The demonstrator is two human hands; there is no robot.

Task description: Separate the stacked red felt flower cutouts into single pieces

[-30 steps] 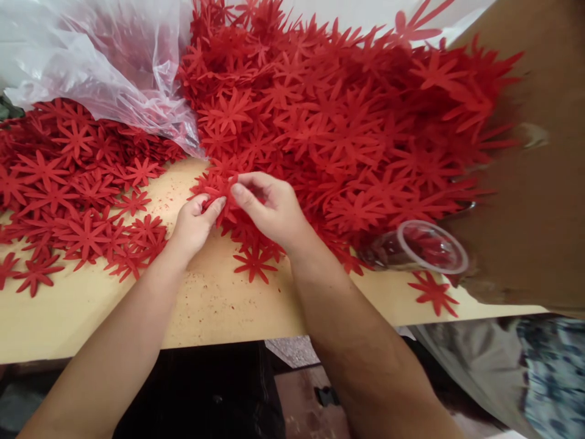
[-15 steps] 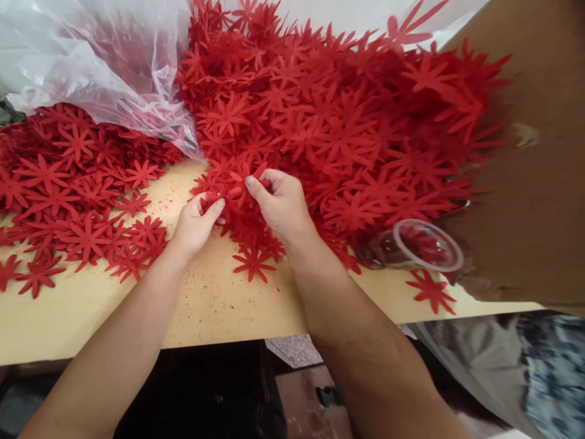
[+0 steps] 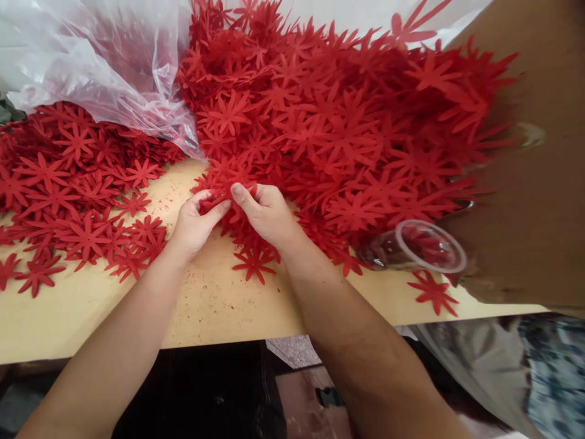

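Red flower-shaped pieces with long petals form a tall heap (image 3: 338,134) across the middle and right of the table. At its front left edge my left hand (image 3: 197,221) pinches a red flower piece (image 3: 219,196) between thumb and fingers. Close beside it, my right hand (image 3: 260,210) has its thumb and fingers closed on red petals. Whether both hands hold one piece or several cannot be made out against the heap. A lower pile of like pieces (image 3: 86,238) lies to the left.
A clear plastic bag (image 3: 137,79) rests over the left pile. At the right, a clear plastic cup (image 3: 429,246) lies on its side by a single red flower (image 3: 433,292), next to a brown cardboard box (image 3: 530,213). The table's front edge (image 3: 228,332) is near my forearms.
My right hand has moved left and slightly down, closer to my left hand. My left hand has shifted slightly, its thumb now nearer my right thumb.
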